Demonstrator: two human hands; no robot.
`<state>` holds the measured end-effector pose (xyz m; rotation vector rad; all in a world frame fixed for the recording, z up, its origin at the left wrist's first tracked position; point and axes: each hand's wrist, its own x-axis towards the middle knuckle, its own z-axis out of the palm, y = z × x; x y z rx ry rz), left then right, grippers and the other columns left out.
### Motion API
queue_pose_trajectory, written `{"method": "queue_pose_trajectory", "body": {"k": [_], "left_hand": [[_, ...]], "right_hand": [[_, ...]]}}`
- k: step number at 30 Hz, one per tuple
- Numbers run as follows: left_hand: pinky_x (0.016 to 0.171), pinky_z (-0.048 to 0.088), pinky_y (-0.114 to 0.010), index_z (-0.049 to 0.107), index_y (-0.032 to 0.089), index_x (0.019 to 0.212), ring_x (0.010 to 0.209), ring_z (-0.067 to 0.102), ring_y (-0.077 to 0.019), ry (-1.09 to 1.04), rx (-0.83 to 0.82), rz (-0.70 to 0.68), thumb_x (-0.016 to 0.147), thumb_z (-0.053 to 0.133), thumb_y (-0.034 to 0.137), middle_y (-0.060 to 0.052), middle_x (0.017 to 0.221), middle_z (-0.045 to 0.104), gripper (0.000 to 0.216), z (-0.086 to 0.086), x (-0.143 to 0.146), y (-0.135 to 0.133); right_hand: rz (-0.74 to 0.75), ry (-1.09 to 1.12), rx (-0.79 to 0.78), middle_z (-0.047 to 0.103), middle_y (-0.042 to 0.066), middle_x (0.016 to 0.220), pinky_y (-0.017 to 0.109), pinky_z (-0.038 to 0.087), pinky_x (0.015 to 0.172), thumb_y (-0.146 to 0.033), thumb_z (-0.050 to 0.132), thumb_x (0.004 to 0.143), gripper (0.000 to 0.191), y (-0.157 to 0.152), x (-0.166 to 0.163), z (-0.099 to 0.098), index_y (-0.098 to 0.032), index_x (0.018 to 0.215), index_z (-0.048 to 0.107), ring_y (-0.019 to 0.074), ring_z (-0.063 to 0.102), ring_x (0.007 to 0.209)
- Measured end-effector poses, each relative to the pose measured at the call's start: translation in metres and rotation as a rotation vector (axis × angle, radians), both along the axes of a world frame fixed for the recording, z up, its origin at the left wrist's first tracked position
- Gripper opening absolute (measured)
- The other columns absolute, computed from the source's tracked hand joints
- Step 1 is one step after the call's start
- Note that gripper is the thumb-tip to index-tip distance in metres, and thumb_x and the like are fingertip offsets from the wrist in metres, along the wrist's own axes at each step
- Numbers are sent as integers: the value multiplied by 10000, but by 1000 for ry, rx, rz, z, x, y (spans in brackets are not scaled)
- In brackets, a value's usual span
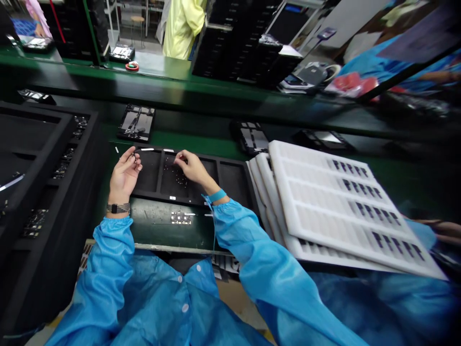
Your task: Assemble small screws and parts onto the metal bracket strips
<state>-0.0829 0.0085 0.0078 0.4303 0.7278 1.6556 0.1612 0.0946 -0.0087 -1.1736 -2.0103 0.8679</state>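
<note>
My left hand point(124, 174) hovers over the left end of a black compartment tray point(230, 179), pinching a tiny dark part between thumb and fingertips. My right hand point(190, 166) reaches over the tray's middle compartment, where several tiny screws point(177, 177) lie scattered; its fingers are curled down toward them, and whether they hold one cannot be told. A small grey component strip point(180, 218) lies on the dark mat point(158, 226) just in front of the tray. Both arms wear blue sleeves; a watch is on my left wrist and a teal band on my right.
Stacked white foam trays point(324, 202) with rows of dark parts lie to the right. Black stacked trays point(39, 182) stand at the left. Device frames point(137, 122) point(254, 137) lie on the green belt behind. A person in a yellow coat point(182, 26) stands across the line.
</note>
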Motion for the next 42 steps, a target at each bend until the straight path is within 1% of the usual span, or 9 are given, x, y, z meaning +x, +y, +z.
{"method": "queue_pose_trajectory", "body": {"k": [4,8,12,16,20,23,28,33,42], "left_hand": [[691,517,-206,809,200,1008,775,661,-102,31,25,-1,857,693,13,-31,912,743,267,-4,-3,1],[698,526,-210,806,205,1001,793,677,-110,94,27,16,837,738,38,-39,946,770,244,-5,-2,2],[701,546,-220,791,187,1002,810,704,-125,201,35,-1,782,820,81,-61,977,804,246,-4,9,-1],[681,573,-242,761,172,948,782,731,-145,285,1,-87,715,882,129,-77,955,825,266,-2,31,-6],[652,580,-261,740,158,882,769,752,-177,354,-81,-139,638,932,175,-83,882,824,310,-2,51,-9],[633,554,-259,757,142,886,729,735,-171,425,-123,-158,607,953,209,-85,850,820,348,-4,60,-11],[602,498,-257,775,128,883,712,719,-168,528,-136,-177,598,968,251,-110,880,827,366,-5,67,-13],[598,507,-276,760,131,842,650,694,-163,508,-131,-210,585,980,257,-83,794,802,361,-5,67,-13],[606,527,-277,750,131,846,629,681,-151,500,-142,-201,579,996,260,-79,804,802,386,-6,68,-13]], "right_hand": [[-23,310,-184,742,34,769,286,463,658,-316,665,899,128,-12,8,7,-198,938,637,152,579,649],[-20,397,-372,823,83,895,247,322,501,-412,763,820,309,-34,14,13,-169,1003,703,98,429,528],[-49,438,-428,841,108,921,239,258,471,-466,804,807,344,-53,17,13,-160,953,745,84,393,509],[-29,427,-393,834,96,869,247,324,503,-488,801,834,337,-64,18,11,-160,909,783,111,487,558],[60,365,-252,819,73,806,285,469,660,-441,753,903,283,-72,15,9,-167,845,790,155,630,669],[104,352,-203,818,63,807,303,514,750,-397,725,930,255,-76,12,7,-171,826,779,181,704,748],[100,351,-176,819,58,823,310,536,768,-403,717,941,255,-79,12,6,-172,853,780,200,734,791],[72,310,-173,811,55,814,316,522,755,-402,696,947,258,-79,14,9,-190,829,783,204,715,775],[65,317,-159,796,44,805,306,499,757,-355,691,929,216,-79,14,8,-190,812,767,187,683,760]]}}
